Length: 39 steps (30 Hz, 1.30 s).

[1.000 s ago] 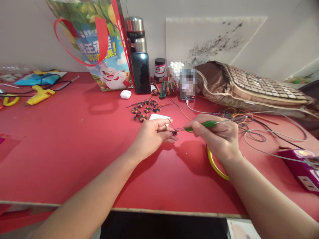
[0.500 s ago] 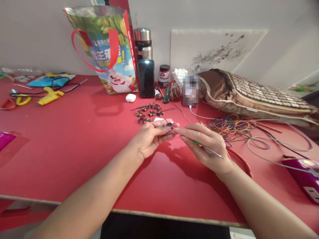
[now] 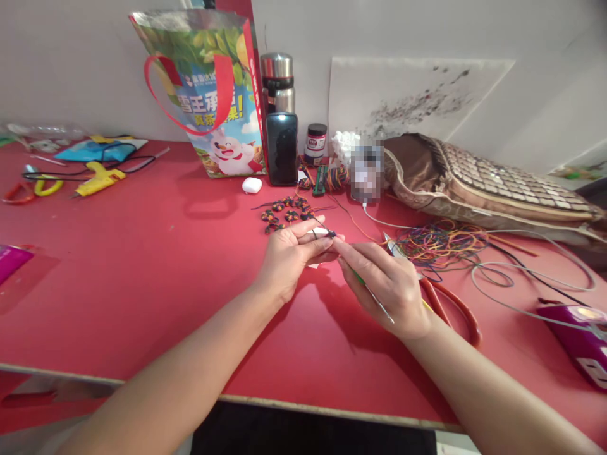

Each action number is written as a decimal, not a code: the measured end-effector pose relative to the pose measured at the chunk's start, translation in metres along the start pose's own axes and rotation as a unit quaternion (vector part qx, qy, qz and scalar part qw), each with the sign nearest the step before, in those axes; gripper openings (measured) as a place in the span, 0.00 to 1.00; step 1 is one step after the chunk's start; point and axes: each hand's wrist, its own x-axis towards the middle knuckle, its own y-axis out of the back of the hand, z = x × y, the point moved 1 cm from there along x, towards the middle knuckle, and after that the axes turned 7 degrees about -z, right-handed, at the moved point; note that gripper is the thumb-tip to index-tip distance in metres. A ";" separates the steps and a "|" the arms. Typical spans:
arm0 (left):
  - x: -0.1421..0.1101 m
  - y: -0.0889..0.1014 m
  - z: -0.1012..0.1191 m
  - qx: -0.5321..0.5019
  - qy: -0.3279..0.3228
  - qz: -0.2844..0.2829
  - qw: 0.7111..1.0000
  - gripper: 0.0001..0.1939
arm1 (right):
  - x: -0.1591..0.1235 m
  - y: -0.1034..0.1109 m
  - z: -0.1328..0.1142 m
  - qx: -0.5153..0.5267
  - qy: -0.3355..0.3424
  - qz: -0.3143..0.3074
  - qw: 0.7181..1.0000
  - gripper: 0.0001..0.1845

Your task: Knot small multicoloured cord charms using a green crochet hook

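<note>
My left hand (image 3: 294,256) pinches a small dark crochet piece (image 3: 331,234) between thumb and fingertips, with dark yarn running over the fingers. My right hand (image 3: 386,281) is closed around a crochet hook (image 3: 379,304) with a green grip; its metal shaft sticks out below the palm. The hook's working tip is hidden at the dark piece, where the fingertips of both hands meet. Just beyond my left hand lie several small crocheted pieces (image 3: 291,216) in mixed dark, orange and red yarn. A white piece (image 3: 317,233) shows partly behind my left fingers.
Orange-handled scissors (image 3: 467,316) lie beside my right wrist, near tangled yarn (image 3: 441,243) and a cable. Farther back stand a gift bag (image 3: 222,148), a phone (image 3: 282,148), a thermos (image 3: 277,82) and a jar (image 3: 315,145). A yellow glue gun (image 3: 99,179) lies left, a purple power strip (image 3: 576,341) right.
Both hands have shifted slightly. My right hand has turned, so the hook's shaft now points more steeply down, and more of the scissors shows. The view has moved a little left.
</note>
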 end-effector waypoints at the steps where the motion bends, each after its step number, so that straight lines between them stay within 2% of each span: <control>1: 0.000 0.000 -0.001 0.009 -0.006 -0.003 1.000 0.26 | 0.001 0.000 -0.002 0.004 -0.008 0.004 1.000 0.28; 6: 0.000 0.001 -0.001 0.063 -0.019 -0.017 0.998 0.30 | 0.005 0.004 -0.005 0.122 -0.065 0.043 0.990 0.18; 11: 0.000 0.004 0.001 0.095 -0.010 -0.023 0.995 0.32 | 0.007 0.013 0.002 0.185 -0.136 0.032 0.973 0.11; 18: 0.001 0.000 0.002 0.107 0.021 -0.018 0.994 0.33 | 0.006 0.019 0.008 0.244 -0.186 0.039 0.951 0.09; 23: 0.004 -0.001 0.002 0.120 0.029 -0.012 0.992 0.30 | 0.007 0.021 0.009 0.257 -0.201 0.036 0.945 0.09; 27: 0.005 0.002 -0.002 0.166 0.024 -0.028 0.985 0.25 | 0.007 0.025 0.014 0.290 -0.233 0.039 0.927 0.08; 29: 0.006 0.003 -0.004 0.195 0.016 -0.035 0.980 0.24 | 0.007 0.025 0.018 0.322 -0.263 0.042 0.908 0.08; 31: 0.006 0.005 -0.005 0.217 0.007 -0.043 0.975 0.23 | 0.006 0.025 0.022 0.370 -0.302 0.040 0.877 0.10; 35: 0.007 0.008 -0.008 0.212 -0.015 -0.072 0.975 0.21 | 0.006 0.022 0.031 0.481 -0.377 0.030 0.791 0.14; 39: 0.006 0.009 -0.007 0.154 -0.011 -0.098 0.983 0.21 | 0.009 0.018 0.032 0.571 -0.405 0.032 0.714 0.17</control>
